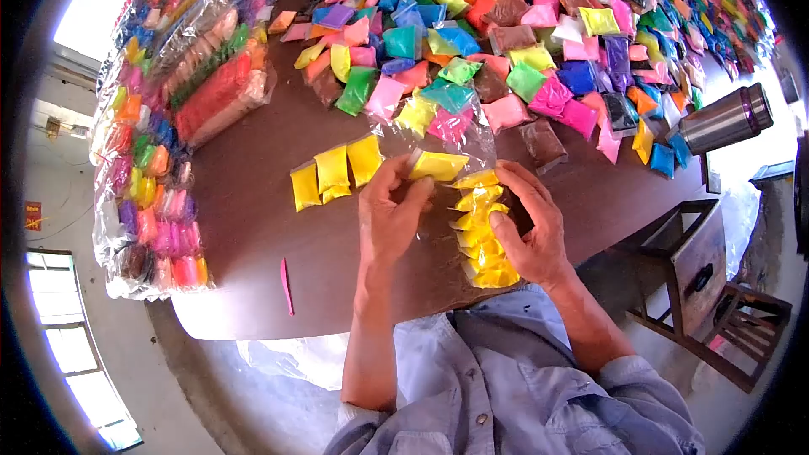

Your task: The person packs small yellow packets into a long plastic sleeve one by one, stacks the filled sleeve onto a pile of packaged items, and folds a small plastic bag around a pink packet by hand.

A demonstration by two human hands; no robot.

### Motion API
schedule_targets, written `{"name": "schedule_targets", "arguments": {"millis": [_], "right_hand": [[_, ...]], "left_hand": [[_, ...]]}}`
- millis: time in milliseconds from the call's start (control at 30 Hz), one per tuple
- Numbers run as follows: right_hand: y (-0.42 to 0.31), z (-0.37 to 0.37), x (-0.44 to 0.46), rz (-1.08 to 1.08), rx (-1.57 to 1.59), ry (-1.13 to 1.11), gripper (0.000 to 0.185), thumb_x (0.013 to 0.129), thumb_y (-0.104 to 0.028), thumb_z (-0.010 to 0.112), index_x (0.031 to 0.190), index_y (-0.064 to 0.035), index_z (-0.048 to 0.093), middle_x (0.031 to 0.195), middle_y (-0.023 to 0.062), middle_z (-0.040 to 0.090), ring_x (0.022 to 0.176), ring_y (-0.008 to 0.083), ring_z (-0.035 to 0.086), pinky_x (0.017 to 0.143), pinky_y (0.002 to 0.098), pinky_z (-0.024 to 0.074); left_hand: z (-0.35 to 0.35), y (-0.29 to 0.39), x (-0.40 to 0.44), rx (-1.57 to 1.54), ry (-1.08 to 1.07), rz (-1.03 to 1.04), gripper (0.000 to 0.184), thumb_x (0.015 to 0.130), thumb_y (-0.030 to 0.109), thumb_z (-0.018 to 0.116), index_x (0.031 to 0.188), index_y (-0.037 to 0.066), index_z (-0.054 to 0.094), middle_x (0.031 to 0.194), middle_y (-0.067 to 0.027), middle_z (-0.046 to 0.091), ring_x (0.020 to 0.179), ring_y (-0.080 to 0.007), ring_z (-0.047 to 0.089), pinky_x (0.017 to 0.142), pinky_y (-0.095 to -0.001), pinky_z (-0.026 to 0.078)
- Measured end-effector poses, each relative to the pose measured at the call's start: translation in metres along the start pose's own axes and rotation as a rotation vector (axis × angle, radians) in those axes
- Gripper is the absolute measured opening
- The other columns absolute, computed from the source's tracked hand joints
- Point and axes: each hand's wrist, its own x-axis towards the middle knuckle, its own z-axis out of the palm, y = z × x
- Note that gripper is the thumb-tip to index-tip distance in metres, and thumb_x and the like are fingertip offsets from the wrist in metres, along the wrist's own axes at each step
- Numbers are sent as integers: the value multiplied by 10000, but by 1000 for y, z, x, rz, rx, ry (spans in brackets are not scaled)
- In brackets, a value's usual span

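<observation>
My left hand (390, 209) pinches a small yellow packet (440, 165) between thumb and fingers, above the table. Just right of it, my right hand (536, 229) is closed around the side of a row of overlapping yellow packets (479, 240), thumb on top. A clear plastic bag (477, 133) shows beyond my hands; whether the row lies inside it I cannot tell. Several more yellow packets (332, 170) lie to the left of my left hand. Parts of the row are hidden by my right hand.
A big heap of colourful packets (527, 76) covers the far side of the brown table (253, 202). Filled clear bags (160, 202) line the left edge. A pink strip (287, 286) lies front left. A steel flask (726, 120) and a wooden stool (699, 261) are at right.
</observation>
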Motion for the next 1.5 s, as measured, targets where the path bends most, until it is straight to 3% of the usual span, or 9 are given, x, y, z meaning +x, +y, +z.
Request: {"name": "schedule_targets", "arguments": {"millis": [167,233,333,567,667,733,833,1367,1500], "right_hand": [[-3,-2,4,-7,-28,-19,561,891,-142,713,1423,-3,605,1468,209,595,1349,374,574,1155,442,429],[-3,-4,6,1,-25,-31,569,893,-146,712,1431,-1,598,1474,211,591,1358,376,567,1161,444,424],[-1,-4,14,-17,38,-34,573,904,-162,705,1443,-4,591,1479,210,588,1375,376,555,1177,444,408],[1,-2,18,-24,-54,-52,561,920,-186,688,1440,1,593,1476,217,587,1374,377,551,1174,451,401],[-1,-2,19,-36,-66,-45,560,917,-182,687,1438,2,595,1477,218,587,1369,379,554,1171,454,403],[-1,-2,19,-43,-68,-41,562,914,-179,687,1439,2,595,1478,218,586,1369,380,555,1172,454,403],[0,-1,18,-55,-86,-51,570,907,-173,691,1439,6,594,1482,222,583,1371,380,553,1169,455,406],[3,4,15,-52,-45,0,493,892,-118,700,1371,-13,653,1449,191,611,1322,362,585,1141,441,437],[5,5,15,-50,-22,11,490,890,-116,705,1367,-16,656,1443,186,620,1323,351,589,1139,435,440]], "left_hand": [[5,-4,3,-1,-110,-70,256,988,14,701,1241,11,660,973,-29,728,834,-90,689,688,-235,564],[1,-7,2,167,-90,-23,264,944,3,722,1208,13,716,982,-32,739,829,-92,666,760,-267,558],[-1,-4,0,321,-83,90,214,944,-21,717,1156,5,732,954,-18,743,819,-64,655,717,-233,540],[11,0,5,278,-56,241,249,915,-71,692,1141,12,755,961,-36,751,861,-92,663,781,-256,549],[14,3,6,380,-74,227,296,883,-102,688,1142,21,760,999,-95,753,888,-159,704,804,-288,561],[13,2,7,430,-73,327,295,870,-70,707,1136,42,770,1069,-151,743,959,-327,742,856,-359,582],[13,4,5,499,-77,368,310,852,-69,718,1134,47,774,1056,-148,730,959,-347,730,849,-370,579],[13,14,-9,566,-29,418,330,889,-38,699,1208,35,734,1101,-169,723,931,-350,730,794,-395,586],[-15,36,-21,523,77,219,284,919,52,750,1203,35,744,1097,-162,744,904,-259,729,738,-335,590]]}}
